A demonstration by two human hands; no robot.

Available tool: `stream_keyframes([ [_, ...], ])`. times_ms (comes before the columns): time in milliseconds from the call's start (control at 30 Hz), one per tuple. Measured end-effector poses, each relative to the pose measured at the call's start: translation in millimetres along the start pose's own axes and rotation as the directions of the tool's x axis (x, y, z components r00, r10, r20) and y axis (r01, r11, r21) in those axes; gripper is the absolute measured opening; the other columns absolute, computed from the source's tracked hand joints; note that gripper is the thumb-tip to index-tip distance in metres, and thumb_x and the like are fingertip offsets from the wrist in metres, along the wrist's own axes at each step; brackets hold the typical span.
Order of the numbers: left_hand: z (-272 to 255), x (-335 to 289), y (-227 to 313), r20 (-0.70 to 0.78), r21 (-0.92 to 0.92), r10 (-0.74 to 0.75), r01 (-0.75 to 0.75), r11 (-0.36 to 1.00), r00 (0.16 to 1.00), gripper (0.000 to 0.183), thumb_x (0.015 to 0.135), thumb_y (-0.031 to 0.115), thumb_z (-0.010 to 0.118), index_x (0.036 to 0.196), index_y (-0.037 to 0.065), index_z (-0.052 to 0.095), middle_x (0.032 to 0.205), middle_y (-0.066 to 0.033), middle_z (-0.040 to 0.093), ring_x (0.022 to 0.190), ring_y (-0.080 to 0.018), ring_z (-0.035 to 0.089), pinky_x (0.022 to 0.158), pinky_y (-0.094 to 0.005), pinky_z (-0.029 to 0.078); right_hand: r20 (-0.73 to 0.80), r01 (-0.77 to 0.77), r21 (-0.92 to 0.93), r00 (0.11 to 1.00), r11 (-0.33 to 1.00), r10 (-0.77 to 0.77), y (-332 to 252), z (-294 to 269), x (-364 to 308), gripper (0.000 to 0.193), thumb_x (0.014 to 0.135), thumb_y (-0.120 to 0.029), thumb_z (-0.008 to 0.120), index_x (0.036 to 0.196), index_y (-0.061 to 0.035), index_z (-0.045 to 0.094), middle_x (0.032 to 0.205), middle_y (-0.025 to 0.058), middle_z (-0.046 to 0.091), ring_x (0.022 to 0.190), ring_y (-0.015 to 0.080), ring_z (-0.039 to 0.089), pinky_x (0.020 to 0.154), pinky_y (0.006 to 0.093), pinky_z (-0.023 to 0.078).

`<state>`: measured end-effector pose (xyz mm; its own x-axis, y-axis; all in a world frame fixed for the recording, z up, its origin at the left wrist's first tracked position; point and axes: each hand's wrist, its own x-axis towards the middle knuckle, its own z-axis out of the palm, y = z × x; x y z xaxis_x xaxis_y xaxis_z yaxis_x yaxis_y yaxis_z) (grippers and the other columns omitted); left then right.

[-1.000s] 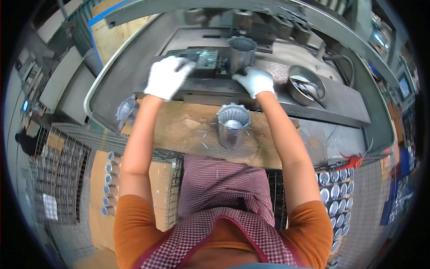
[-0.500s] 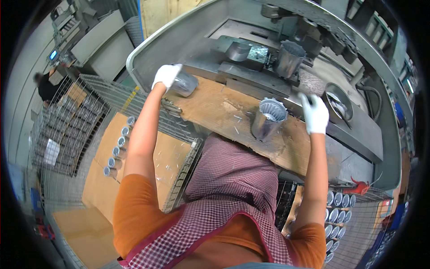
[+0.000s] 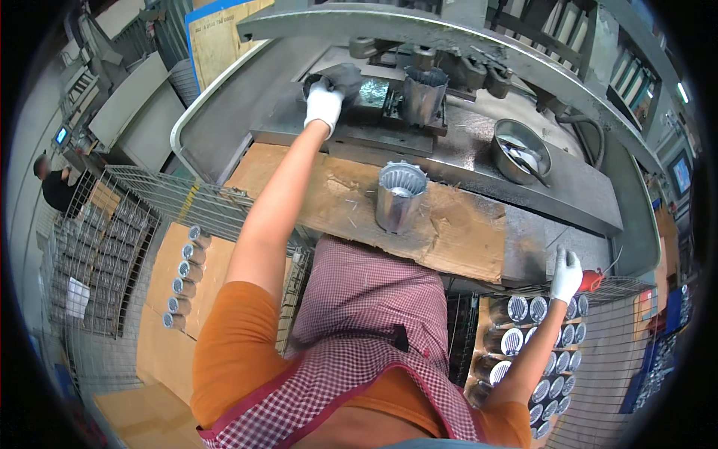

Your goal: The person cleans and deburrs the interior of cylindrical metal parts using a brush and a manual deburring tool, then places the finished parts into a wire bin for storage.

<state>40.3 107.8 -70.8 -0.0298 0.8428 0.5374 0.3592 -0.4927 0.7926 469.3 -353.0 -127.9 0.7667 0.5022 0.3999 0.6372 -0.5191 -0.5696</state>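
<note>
My left hand [image 3: 324,106], in a white glove, is closed on the left end of a dark metal cylinder [image 3: 344,81] lying on its side on the machine bed; its fingertips are partly hidden. My right hand [image 3: 567,275], gloved too, hangs over the far edge of the wire crate at right, fingers apart and holding nothing I can see. A red object [image 3: 591,280] is just beside it. One ribbed metal cylinder [image 3: 400,198] stands upright on the cardboard sheet [image 3: 467,236] before me. Another ribbed cylinder [image 3: 424,96] stands in the machine's fixture.
A metal bowl [image 3: 521,152] with a dark-handled tool rests on the machine bed. Rows of metal cylinders [image 3: 517,308] fill the crate at right. Several more [image 3: 187,271] stand on cardboard at left. A machine beam [image 3: 449,41] crosses above. Far left, a person [image 3: 56,183] stands.
My left hand has carried a metal cylinder from above the cardboard's left end forward onto the machine bed. My right hand has moved from near the bowl back toward the crate. The view has shifted.
</note>
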Motion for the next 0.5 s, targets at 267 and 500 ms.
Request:
stream_keyframes([
  [267,7.3,-20.8,18.2,0.435,0.669,0.045,-0.356,0.652,0.899,0.042,0.085,0.042,0.062,0.099,0.003,0.066,0.107,-0.0196,0.063,0.099,-0.0366,0.06,0.084,-0.0433,0.048,-0.154,-0.004,-0.031,0.988,1.0,-0.001,1.9,5.2,-5.3,0.032,0.089,-0.03,0.064,0.094,0.0015,0.068,0.083,0.0149,0.067,0.071,0.022,0.062,0.068,0.0331,0.047],
  [500,5.7,-17.9,5.5,0.472,0.769,0.152,-0.49,0.41,0.868,0.034,0.082,0.043,0.065,0.09,0.01,0.068,0.098,-0.0127,0.065,0.092,-0.0309,0.064,0.077,-0.0458,0.048,-0.108,-0.072,-0.133,0.992,0.988,0.057,-1.8,4.2,1.2,0.031,0.089,-0.029,0.065,0.094,0.0008,0.068,0.083,0.0135,0.066,0.071,0.0244,0.059,0.069,0.033,0.046],
])
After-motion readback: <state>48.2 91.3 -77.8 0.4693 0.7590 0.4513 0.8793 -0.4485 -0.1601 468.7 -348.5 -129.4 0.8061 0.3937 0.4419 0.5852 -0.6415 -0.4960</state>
